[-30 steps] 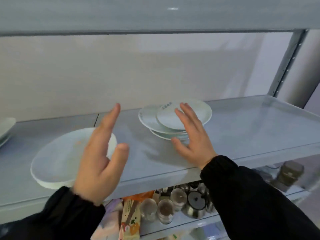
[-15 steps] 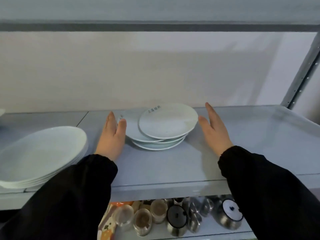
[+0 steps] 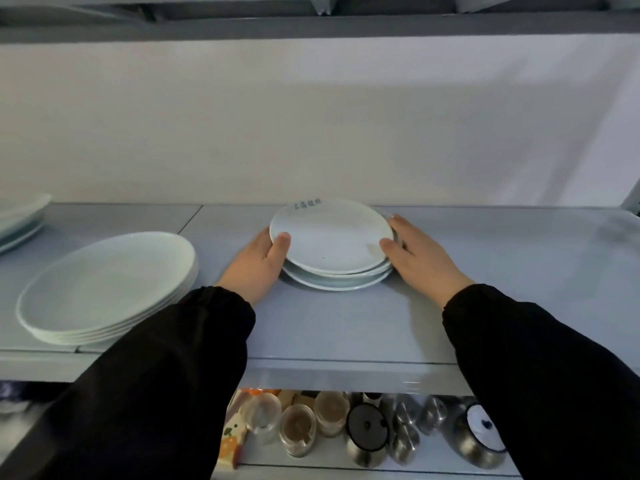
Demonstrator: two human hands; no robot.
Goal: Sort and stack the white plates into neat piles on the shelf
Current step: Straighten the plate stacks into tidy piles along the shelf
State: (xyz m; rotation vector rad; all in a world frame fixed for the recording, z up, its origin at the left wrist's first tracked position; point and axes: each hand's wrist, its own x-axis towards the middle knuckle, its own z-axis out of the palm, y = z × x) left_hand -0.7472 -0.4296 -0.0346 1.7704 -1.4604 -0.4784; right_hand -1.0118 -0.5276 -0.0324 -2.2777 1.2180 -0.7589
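Note:
A small pile of white plates sits mid-shelf on the grey shelf; the top plate carries small blue writing on its far rim. My left hand clasps the pile's left edge, thumb resting on the top plate. My right hand clasps the right edge, thumb on the rim. The plates lie nearly lined up. A pile of larger white plates stands to the left near the shelf's front edge. More white plates show at the far left, cut off by the frame.
The wall runs close behind the piles. An upper shelf hangs overhead. On the shelf below stand glass jars, steel pots and a printed packet. Bare shelf stretches to the right of the small pile.
Both hands have closed in from beside the small pile onto its edges. The offset top plate now sits more squarely over the ones beneath it.

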